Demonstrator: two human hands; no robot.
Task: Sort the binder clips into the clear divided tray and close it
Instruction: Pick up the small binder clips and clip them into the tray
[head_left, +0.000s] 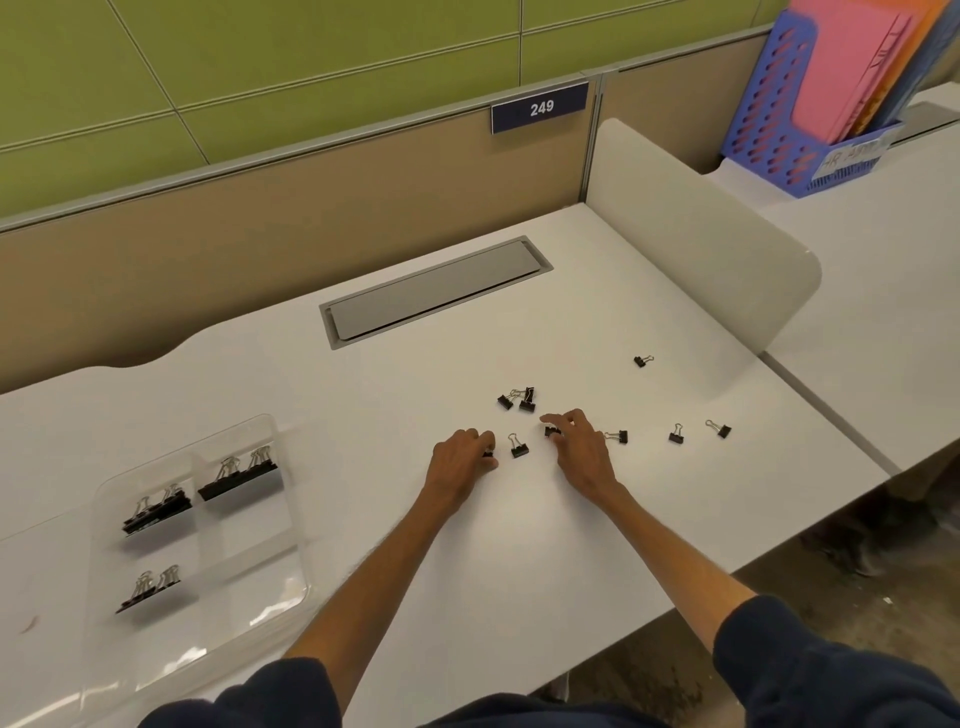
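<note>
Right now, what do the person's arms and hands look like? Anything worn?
Two bare hands, left hand and right hand, with no gloves, rings or watch visible. Forearms are bare from wrist to near the elbow. Dark navy sleeves are pushed up: the left sleeve and right sleeve look like soft, plain fabric, with no markings showing.

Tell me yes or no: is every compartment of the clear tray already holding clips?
No: the clear divided tray holds larger binder clips in three compartments, while its near right compartment looks bare.
</note>
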